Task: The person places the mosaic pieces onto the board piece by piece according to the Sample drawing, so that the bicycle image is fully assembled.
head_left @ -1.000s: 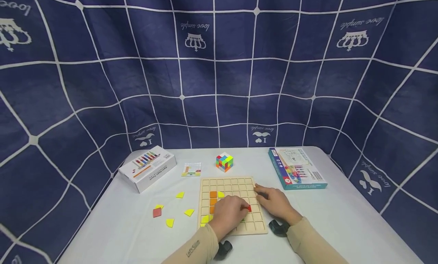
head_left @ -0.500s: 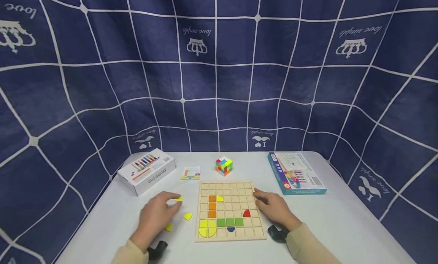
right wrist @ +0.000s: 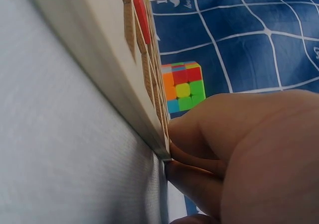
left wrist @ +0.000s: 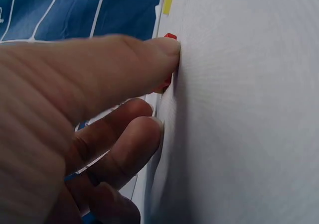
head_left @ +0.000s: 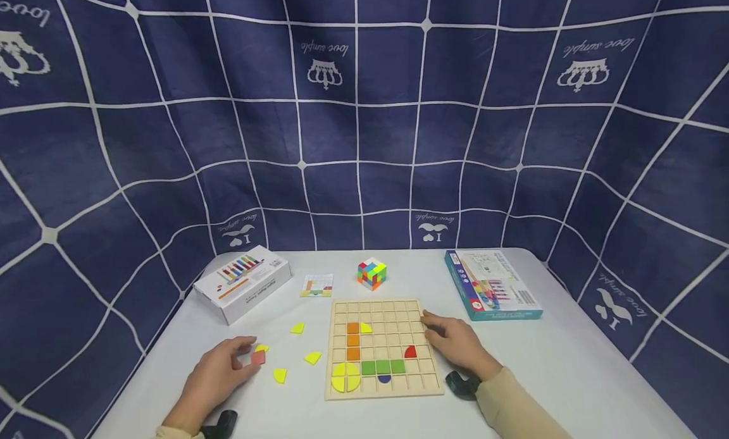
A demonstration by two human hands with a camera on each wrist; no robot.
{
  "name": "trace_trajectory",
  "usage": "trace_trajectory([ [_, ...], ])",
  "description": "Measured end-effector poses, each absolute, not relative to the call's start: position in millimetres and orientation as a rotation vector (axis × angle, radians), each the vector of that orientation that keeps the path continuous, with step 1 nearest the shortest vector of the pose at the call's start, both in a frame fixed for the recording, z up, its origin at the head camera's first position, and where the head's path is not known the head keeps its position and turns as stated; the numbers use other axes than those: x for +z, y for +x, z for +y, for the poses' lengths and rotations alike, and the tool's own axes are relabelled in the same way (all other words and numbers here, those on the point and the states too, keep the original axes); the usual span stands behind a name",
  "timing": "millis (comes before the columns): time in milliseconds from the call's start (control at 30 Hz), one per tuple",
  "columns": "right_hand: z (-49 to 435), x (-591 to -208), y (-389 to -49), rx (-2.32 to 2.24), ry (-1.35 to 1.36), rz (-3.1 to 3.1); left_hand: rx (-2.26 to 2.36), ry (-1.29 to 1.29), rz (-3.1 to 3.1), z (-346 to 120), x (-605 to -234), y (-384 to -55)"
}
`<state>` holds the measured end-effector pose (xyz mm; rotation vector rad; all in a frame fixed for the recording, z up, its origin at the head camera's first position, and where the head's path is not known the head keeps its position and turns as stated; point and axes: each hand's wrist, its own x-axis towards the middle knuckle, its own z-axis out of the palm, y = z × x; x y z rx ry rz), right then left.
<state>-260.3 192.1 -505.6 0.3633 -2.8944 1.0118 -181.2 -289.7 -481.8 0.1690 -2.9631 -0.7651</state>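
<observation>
My left hand (head_left: pixel 211 372) is low over the table's left side, thumb and index finger spread around a red square tile (head_left: pixel 258 357). In the left wrist view the thumb (left wrist: pixel 154 47) overlaps the red tile (left wrist: pixel 171 36), and the other fingers are apart from it. A yellow quarter-circle tile (head_left: pixel 262 348) lies against its far side. My right hand (head_left: pixel 458 344) rests its fingertips along the right edge of a wooden grid board (head_left: pixel 393 319). On the board sit orange squares (head_left: pixel 353 341), green squares (head_left: pixel 383 367), yellow quarter-circles (head_left: pixel 345 377), a red quarter-circle (head_left: pixel 410 352) and a blue piece (head_left: pixel 384 379).
Loose yellow tiles (head_left: pixel 312 358) lie between left hand and board. Behind them are a pattern card (head_left: pixel 317 285) and a puzzle cube (head_left: pixel 372 274). A white box (head_left: pixel 243 284) stands back left, a teal-edged flat box (head_left: pixel 493 284) back right. A blue curtain (head_left: pixel 364 129) surrounds the table.
My left hand has left the red quarter-circle on the board, passed over the loose yellow tiles and reached the red square at the left. My right hand has stayed at the board's edge.
</observation>
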Motion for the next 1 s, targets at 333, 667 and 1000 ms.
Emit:
trace_trajectory([
  [333, 192.3, -507.0, -261.6, 1.008, 0.385, -2.891, -0.763, 0.174, -2.961, -287.4, -483.5, -177.8],
  [667, 191.2, -504.3, -261.8, 1.005, 0.377, -2.901, -0.739, 0.181, -2.966, -285.2, -483.5, -176.4],
  [1000, 191.2, -503.1, -260.6, 1.021, 0.366, -2.905, -0.693, 0.103, -2.932, -285.2, -483.7, -178.0],
])
